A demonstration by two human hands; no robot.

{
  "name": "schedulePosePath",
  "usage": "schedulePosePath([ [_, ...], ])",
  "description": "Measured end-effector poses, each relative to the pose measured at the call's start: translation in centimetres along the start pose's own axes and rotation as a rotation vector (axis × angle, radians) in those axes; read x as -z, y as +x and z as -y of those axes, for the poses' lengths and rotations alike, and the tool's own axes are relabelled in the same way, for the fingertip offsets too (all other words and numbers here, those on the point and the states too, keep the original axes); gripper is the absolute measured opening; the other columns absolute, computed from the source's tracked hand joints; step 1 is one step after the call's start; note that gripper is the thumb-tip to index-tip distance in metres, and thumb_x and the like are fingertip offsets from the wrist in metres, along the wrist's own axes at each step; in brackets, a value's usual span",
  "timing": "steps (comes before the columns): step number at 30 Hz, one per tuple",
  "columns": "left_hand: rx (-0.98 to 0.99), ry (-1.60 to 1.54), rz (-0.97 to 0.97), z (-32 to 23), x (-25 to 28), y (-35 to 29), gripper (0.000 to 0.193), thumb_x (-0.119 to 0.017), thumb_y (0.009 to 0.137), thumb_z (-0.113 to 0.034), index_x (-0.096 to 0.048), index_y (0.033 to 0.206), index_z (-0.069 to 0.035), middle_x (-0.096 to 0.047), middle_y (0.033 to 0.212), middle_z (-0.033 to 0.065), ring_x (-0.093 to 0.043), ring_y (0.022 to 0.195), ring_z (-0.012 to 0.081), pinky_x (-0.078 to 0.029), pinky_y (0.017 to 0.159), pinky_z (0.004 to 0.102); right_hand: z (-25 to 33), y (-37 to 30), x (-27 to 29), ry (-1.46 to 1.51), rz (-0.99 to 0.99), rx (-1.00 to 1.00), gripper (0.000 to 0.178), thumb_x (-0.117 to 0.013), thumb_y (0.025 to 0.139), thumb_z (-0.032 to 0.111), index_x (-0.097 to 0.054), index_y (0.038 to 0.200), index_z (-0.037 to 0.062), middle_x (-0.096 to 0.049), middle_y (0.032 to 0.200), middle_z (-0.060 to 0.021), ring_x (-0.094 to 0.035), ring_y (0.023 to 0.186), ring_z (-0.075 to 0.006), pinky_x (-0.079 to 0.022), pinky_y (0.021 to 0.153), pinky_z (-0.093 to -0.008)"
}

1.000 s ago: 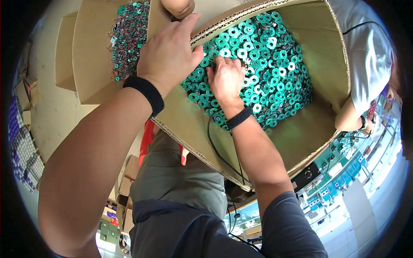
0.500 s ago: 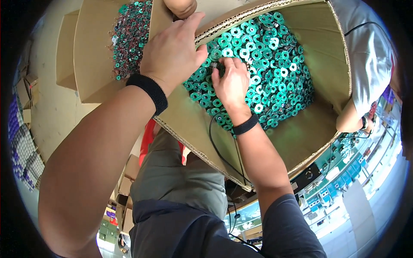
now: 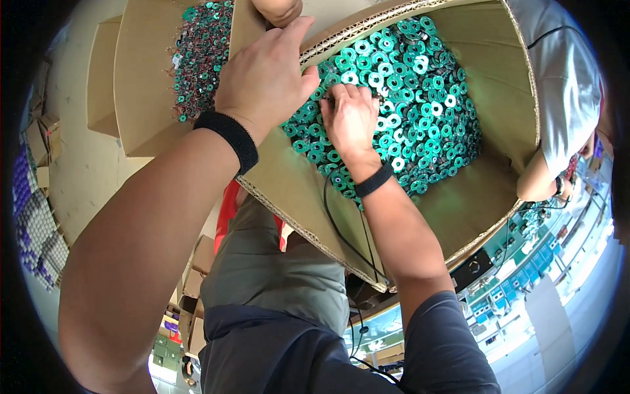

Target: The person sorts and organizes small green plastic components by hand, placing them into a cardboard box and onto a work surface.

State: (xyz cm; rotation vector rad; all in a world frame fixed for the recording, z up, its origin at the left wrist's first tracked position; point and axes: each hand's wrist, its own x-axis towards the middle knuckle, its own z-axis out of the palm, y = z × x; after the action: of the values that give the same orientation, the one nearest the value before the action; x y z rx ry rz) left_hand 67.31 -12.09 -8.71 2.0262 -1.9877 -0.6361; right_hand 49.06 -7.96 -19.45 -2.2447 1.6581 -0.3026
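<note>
Green ring parts (image 3: pixel 426 128): flat, round, center hole, some shiny, dark bits between. Loose heap, mixed angles, spread under right hand (image 3: pixel 352 121) and to its right; pieces under its bent fingers mostly hidden. Cardboard box (image 3: pixel 502 79): brown, open top, corrugated edge, holds the heap. Its rim runs under left hand (image 3: pixel 262 79); bare inner wall well right of right hand.

Green rings (image 3: pixel 420 131) in cardboard box (image 3: pixel 502 85)

Green rings (image 3: pixel 426 111), brown cardboard box (image 3: pixel 495 72), black wristbands (image 3: pixel 374 180), grey-green trousers (image 3: pixel 272 282), dark shirt (image 3: pixel 282 354)
</note>
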Motion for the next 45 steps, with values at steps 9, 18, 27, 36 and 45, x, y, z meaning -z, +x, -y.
schedulePosePath([
  [9,-0.019,-0.002,-0.030,0.1,-0.1,0.1,0.063,-0.073,0.090,-0.030,-0.056,0.148,-0.014,-0.073,0.119,0.0177,-0.070,0.107,0.0390,-0.057,0.094,0.0487,4.1,-1.9,-3.2,0.292,0.216,-0.041,0.013,-0.080,0.084,0.018,-0.072,0.089,0.0080,-0.075,0.083,-0.0116,-0.071,0.085,-0.0358,-0.056,0.080,-0.0489],
  [18,-0.045,0.009,-0.073,0.1,-0.6,0.1,0.059,-0.073,0.091,-0.029,-0.057,0.147,-0.018,-0.072,0.117,0.0122,-0.072,0.102,0.0391,-0.060,0.087,0.0517,3.8,-1.7,-4.2,0.136,0.183,0.048,0.013,-0.073,0.087,0.019,-0.071,0.085,0.0066,-0.066,0.095,-0.0132,-0.069,0.093,-0.0331,-0.058,0.082,-0.0468],
  [27,-0.026,-0.013,-0.019,0.0,0.0,-0.2,0.064,-0.075,0.090,-0.028,-0.056,0.148,-0.015,-0.073,0.119,0.0172,-0.070,0.107,0.0382,-0.057,0.093,0.0481,-5.6,-2.5,4.4,0.008,-0.089,-0.134,0.025,-0.080,0.086,0.018,-0.075,0.109,0.0097,-0.069,0.106,-0.0129,-0.065,0.100,-0.0351,-0.052,0.088,-0.0486],
  [36,0.008,-0.001,0.005,-0.3,0.2,0.0,0.064,-0.075,0.091,-0.029,-0.055,0.150,-0.016,-0.073,0.116,0.0163,-0.071,0.107,0.0383,-0.057,0.093,0.0480,-7.7,-1.8,3.2,-0.018,0.026,-0.134,0.029,-0.081,0.084,0.018,-0.074,0.112,0.0130,-0.067,0.113,-0.0100,-0.065,0.105,-0.0335,-0.052,0.092,-0.0476],
  [45,-0.008,0.006,-0.002,0.1,0.2,0.2,0.062,-0.074,0.091,-0.028,-0.055,0.149,-0.015,-0.074,0.115,0.0162,-0.071,0.106,0.0380,-0.057,0.093,0.0480,-6.8,-1.9,4.1,0.179,-0.046,-0.110,0.033,-0.078,0.085,0.010,-0.070,0.117,0.0074,-0.063,0.105,-0.0160,-0.066,0.091,-0.0340,-0.056,0.081,-0.0454],
])
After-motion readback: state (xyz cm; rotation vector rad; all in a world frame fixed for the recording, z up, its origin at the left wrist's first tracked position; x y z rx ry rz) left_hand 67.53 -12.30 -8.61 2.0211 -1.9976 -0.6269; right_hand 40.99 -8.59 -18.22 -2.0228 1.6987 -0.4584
